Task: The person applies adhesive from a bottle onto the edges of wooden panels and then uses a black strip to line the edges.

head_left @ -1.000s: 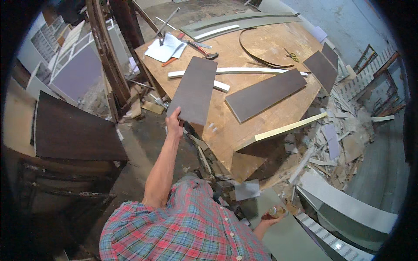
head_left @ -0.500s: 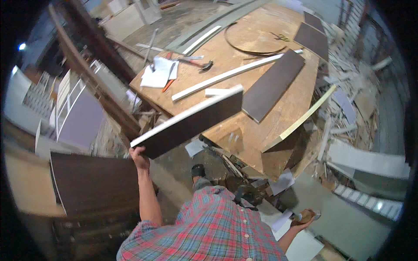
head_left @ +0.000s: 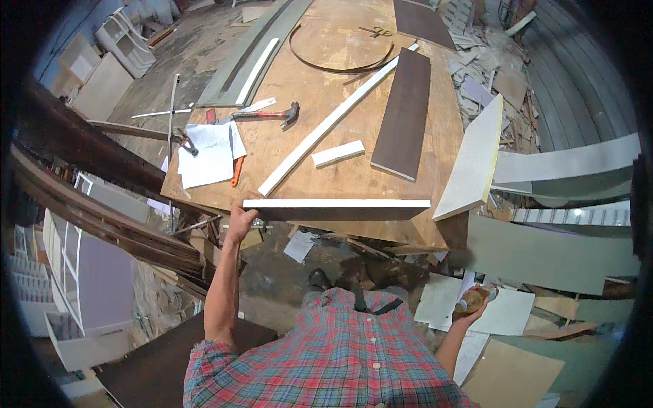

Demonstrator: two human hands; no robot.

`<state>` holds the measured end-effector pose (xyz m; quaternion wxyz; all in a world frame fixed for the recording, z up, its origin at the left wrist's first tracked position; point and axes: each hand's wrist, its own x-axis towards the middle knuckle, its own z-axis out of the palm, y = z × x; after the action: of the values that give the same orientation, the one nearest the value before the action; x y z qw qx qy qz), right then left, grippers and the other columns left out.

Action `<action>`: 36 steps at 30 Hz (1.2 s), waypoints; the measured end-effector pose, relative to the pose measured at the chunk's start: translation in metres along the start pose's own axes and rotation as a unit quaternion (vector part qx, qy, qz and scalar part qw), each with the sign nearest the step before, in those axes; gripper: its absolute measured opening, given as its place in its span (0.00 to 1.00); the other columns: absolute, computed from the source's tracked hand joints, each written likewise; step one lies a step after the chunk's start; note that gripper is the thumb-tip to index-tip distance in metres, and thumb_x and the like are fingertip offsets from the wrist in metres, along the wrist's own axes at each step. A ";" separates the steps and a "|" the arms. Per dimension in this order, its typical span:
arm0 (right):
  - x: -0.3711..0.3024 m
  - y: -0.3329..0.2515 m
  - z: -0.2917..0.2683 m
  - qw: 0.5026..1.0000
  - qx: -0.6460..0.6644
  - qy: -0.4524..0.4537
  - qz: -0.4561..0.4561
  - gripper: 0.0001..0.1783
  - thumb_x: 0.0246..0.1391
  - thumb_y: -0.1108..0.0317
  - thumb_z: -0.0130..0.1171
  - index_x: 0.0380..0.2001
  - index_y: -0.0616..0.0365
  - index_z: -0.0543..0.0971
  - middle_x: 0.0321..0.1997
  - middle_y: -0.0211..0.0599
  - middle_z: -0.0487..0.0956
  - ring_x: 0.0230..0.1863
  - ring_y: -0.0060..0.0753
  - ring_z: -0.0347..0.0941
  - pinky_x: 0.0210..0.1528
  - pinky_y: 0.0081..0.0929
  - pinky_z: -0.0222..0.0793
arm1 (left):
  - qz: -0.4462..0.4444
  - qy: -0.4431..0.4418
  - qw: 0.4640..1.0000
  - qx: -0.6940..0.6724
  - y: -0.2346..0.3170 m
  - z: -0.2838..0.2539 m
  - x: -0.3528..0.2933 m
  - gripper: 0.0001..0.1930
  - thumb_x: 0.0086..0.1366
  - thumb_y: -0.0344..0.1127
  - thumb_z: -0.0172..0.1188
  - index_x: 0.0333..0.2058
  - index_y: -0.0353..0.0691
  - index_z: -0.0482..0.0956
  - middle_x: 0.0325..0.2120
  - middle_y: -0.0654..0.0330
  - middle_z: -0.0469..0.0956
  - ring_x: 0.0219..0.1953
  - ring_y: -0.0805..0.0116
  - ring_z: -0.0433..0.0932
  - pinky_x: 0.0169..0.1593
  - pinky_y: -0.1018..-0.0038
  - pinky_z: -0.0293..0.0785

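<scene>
My left hand (head_left: pixel 240 223) is closed round the left end of a dark brown board (head_left: pixel 333 213). The board stands on its long side at the near edge of the wooden table, its white edge strip facing up. Low on the right, my right hand (head_left: pixel 468 319) is wrapped round a small clear bottle (head_left: pixel 475 299) with amber-brown contents. Beyond the board, a short white strip (head_left: pixel 338 154) and a long white strip (head_left: pixel 326 128) lie on the tabletop. Another dark brown board (head_left: pixel 406 112) rests to their right.
The wooden table (head_left: pixel 340 75) carries a claw hammer (head_left: pixel 272 115), pliers (head_left: pixel 185 141), white papers (head_left: pixel 204 160), scissors (head_left: pixel 375 31) and a curved dark band (head_left: pixel 320 66). A white panel (head_left: pixel 469 163) leans at its right edge. Dark beams (head_left: pixel 109 211) stand left; offcuts heap up at right.
The board in my left hand has swung from a slant to level along the table's near edge. My right hand with the bottle has risen slightly. The view has turned.
</scene>
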<state>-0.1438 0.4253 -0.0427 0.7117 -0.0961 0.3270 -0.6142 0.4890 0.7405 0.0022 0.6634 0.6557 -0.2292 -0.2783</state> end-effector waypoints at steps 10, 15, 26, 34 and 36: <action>-0.027 0.025 -0.015 0.999 -0.016 0.031 -0.003 0.30 0.60 0.50 0.55 0.60 0.55 0.66 0.55 0.39 0.75 0.52 0.35 0.74 0.53 0.32 0.74 | 0.044 -0.087 0.947 0.307 0.068 0.006 0.004 0.15 0.49 0.27 0.62 0.39 0.37 0.78 0.33 0.62 0.79 0.40 0.71 0.77 0.48 0.72 0.72; -0.005 0.052 -0.019 0.999 -0.020 0.037 0.010 0.27 0.62 0.49 0.53 0.56 0.57 0.69 0.52 0.35 0.76 0.50 0.33 0.75 0.53 0.30 0.73 | 0.176 -0.139 0.817 0.532 0.097 0.039 0.003 0.17 0.54 0.31 0.66 0.44 0.43 0.81 0.40 0.55 0.81 0.44 0.54 0.77 0.52 0.61 0.70; -0.011 0.056 -0.048 0.994 -0.029 0.088 0.054 0.25 0.62 0.50 0.51 0.55 0.55 0.69 0.51 0.37 0.76 0.50 0.35 0.75 0.52 0.34 0.74 | 0.257 -0.212 0.742 0.582 0.063 0.153 0.000 0.33 0.57 0.31 0.62 0.62 0.52 0.67 0.55 0.59 0.72 0.53 0.56 0.71 0.55 0.60 0.66; -0.038 0.053 -0.052 0.994 -0.022 0.105 -0.012 0.27 0.62 0.49 0.51 0.55 0.56 0.70 0.52 0.37 0.77 0.52 0.36 0.74 0.52 0.35 0.73 | 0.275 -0.239 0.761 0.537 0.063 0.183 0.029 0.21 0.62 0.39 0.61 0.54 0.49 0.75 0.35 0.58 0.77 0.40 0.56 0.77 0.42 0.63 0.73; -0.052 0.065 -0.054 0.987 0.023 0.155 -0.027 0.28 0.64 0.46 0.49 0.58 0.54 0.69 0.55 0.33 0.76 0.56 0.38 0.71 0.54 0.40 0.71 | 0.258 -0.245 0.786 0.506 0.066 0.176 0.045 0.21 0.59 0.36 0.62 0.53 0.47 0.75 0.36 0.56 0.78 0.39 0.53 0.77 0.41 0.61 0.73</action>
<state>-0.1243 0.5028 -0.1015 0.6374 0.0079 0.4171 -0.6478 0.4089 0.5792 0.0711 0.2055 0.7233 -0.6527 -0.0925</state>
